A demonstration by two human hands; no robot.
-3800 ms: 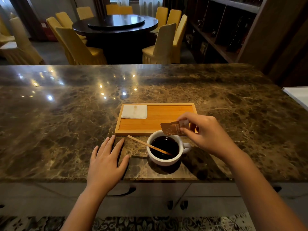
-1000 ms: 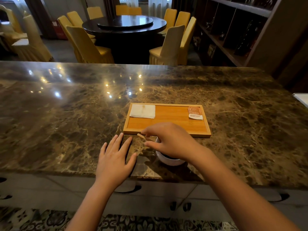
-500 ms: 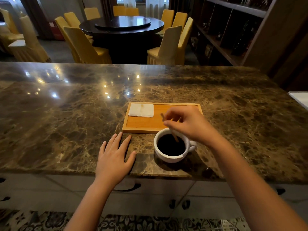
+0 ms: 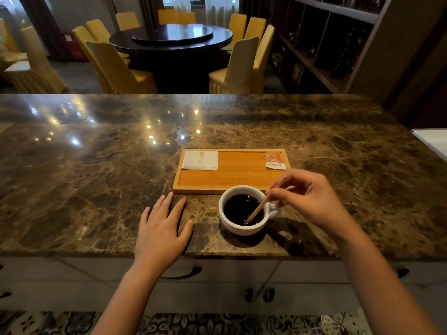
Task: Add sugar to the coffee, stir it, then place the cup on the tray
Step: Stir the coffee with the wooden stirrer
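A white cup (image 4: pixel 244 228) of black coffee stands on the marble counter, just in front of the wooden tray (image 4: pixel 232 176). My right hand (image 4: pixel 310 198) pinches a wooden stir stick (image 4: pixel 260 207) whose lower end dips into the coffee at the cup's right side. An orange sugar packet (image 4: pixel 274 160) lies in the tray's far right corner. In the tray's far left corner sits a folded white napkin (image 4: pixel 200 160). My left hand (image 4: pixel 163 229) rests flat on the counter, fingers spread, left of the cup and not touching it.
The marble counter (image 4: pixel 96 170) ends at a front edge close below the cup. A white surface (image 4: pixel 433 143) meets the counter at the right. Beyond the counter stand a round dark table, yellow chairs and a dark shelf unit.
My right hand put the sugar packet on the tray, picked the stick up from the cup's rim, and now holds it tilted in the coffee from the right. My left hand stayed flat.
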